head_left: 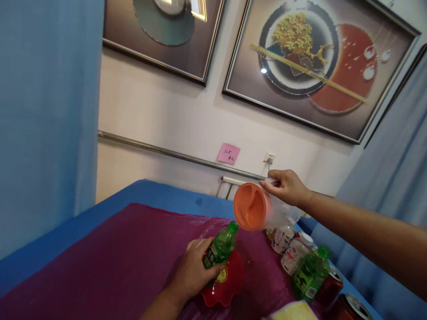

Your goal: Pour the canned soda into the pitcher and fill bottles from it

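My left hand (195,269) is wrapped round a small green bottle (220,249) with its green cap on. The bottle leans over a red scalloped dish (230,282) with a yellow mark in its middle. My right hand (285,189) grips the handle of a clear plastic pitcher (280,212) with an orange lid (250,206). The pitcher is held in the air, tipped to the left, its lid facing left and toward me, above and right of the green bottle. No liquid shows coming out of it.
Along the right edge stand several containers: patterned bottles with white caps (295,253), another green bottle (310,273) and red cans (330,284). A yellowish sheet (293,311) lies in front. Purple plastic (110,266) covers the blue surface (160,193). Blue curtains (46,111) hang at both sides.
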`<state>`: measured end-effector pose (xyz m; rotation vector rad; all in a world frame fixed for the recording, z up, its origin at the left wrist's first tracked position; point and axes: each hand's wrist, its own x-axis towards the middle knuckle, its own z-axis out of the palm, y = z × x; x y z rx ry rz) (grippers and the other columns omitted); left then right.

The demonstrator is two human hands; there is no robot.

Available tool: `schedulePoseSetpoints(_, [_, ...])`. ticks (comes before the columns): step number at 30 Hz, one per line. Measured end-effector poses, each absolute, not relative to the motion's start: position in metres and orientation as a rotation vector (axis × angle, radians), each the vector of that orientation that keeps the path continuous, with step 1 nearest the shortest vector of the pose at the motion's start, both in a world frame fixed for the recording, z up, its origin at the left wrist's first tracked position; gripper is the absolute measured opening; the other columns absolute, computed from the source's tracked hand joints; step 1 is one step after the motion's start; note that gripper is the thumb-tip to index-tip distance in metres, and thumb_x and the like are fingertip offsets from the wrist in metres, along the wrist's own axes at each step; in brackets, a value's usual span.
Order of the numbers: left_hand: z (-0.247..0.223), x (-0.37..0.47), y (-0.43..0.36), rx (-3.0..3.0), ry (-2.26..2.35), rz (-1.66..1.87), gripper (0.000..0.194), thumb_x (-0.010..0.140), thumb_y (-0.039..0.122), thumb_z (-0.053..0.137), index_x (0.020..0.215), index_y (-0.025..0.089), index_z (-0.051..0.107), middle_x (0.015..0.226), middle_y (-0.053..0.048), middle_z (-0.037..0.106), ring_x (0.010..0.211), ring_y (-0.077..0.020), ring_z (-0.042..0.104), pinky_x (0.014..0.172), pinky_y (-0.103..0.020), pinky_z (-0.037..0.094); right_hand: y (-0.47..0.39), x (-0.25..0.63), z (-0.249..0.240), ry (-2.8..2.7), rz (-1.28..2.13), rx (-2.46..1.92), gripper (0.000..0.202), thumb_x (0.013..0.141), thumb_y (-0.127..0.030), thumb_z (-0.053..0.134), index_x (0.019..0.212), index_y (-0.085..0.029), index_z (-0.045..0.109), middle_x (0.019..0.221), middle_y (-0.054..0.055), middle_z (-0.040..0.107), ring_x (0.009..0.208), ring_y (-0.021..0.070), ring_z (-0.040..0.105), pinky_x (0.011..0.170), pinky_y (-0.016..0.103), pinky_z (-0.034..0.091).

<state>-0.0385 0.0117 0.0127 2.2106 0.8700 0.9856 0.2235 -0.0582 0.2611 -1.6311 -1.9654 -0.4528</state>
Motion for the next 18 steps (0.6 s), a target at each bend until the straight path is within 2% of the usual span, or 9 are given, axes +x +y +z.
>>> schedulePoseSetpoints(7, [0.0163,-0.0386,0.0104,2.208,0.867,0.971,0.055,0.066,0.031,0.085,0.119,0.025,0.069,0.117,-0.007,0.074,0.110,-0.0310,0.065,0.101,-0.045,0.044,-0.0589,0.2221,0.2627,-1.969,-0.444,-1.641,0.049,0.084,-0.057,0.056,0.057,-0.025,0.030,0.051,-0.005,0.034,0.050,0.0112,0.032,0.051,0.027,0.025])
schedulePoseSetpoints(18, [0.0138,-0.0384,0.0121,2.184,0.860,0.972,0.060,0.065,0.031,0.086,0.122,0.025,0.068,0.118,-0.007,0.074,0.112,-0.0308,0.064,0.104,-0.045,0.042,-0.0586,0.2218,0.2612,-1.984,-0.455,-1.630,0.048,0.085,-0.056,0.056,0.058,-0.025,0.032,0.051,-0.005,0.035,0.050,0.0110,0.033,0.052,0.027,0.026])
